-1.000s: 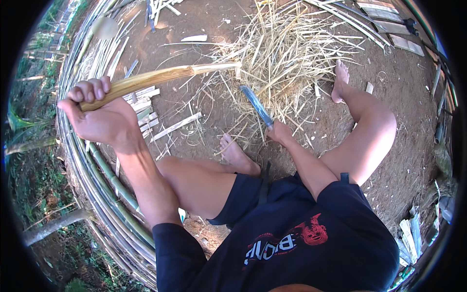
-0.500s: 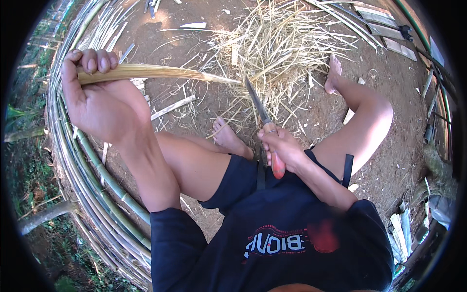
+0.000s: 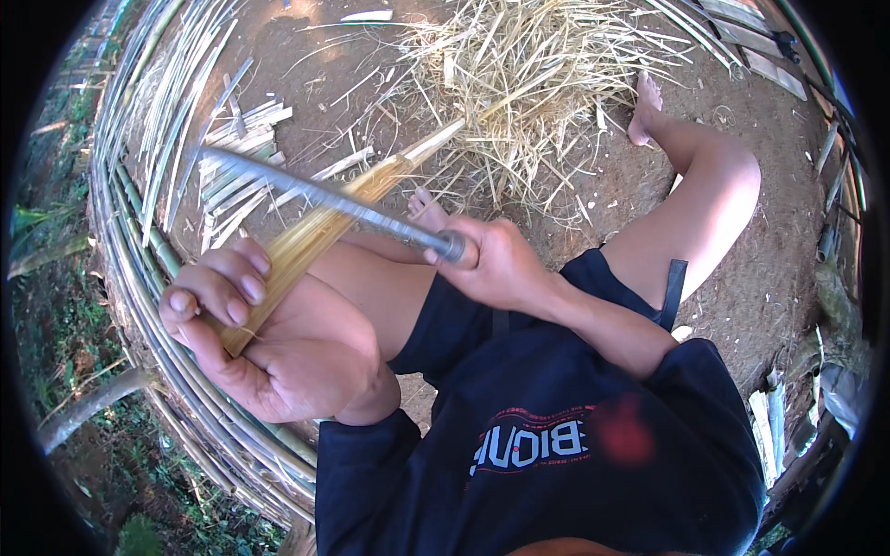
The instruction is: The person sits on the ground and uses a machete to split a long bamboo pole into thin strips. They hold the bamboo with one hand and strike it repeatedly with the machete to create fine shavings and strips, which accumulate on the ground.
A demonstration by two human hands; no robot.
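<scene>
My left hand (image 3: 311, 361), at the left, has its fingers curled round the near end of a yellowish split bamboo strip (image 3: 311, 239). The strip slants up and away to the right, its far end narrowing to a pale tip over the shavings. My right hand (image 3: 505, 264) is closed round the handle of a long knife (image 3: 324, 195). The knife's blade points left and crosses over the strip, blurred toward its tip. Whether the edge touches the strip I cannot tell. Most of the handle is hidden inside my right hand.
A heap of curly bamboo shavings (image 3: 547, 83) lies ahead between my bare feet. Short flat slats (image 3: 232, 190) and long thin strips (image 3: 176, 111) lie on the soil at left. Long bamboo poles (image 3: 199, 435) curve along the left side. More slats (image 3: 774, 74) lie far right.
My left hand has come nearer and lower, tilting the bamboo strip upward to the right. The knife has swung left across the strip as my right hand rose and moved slightly left.
</scene>
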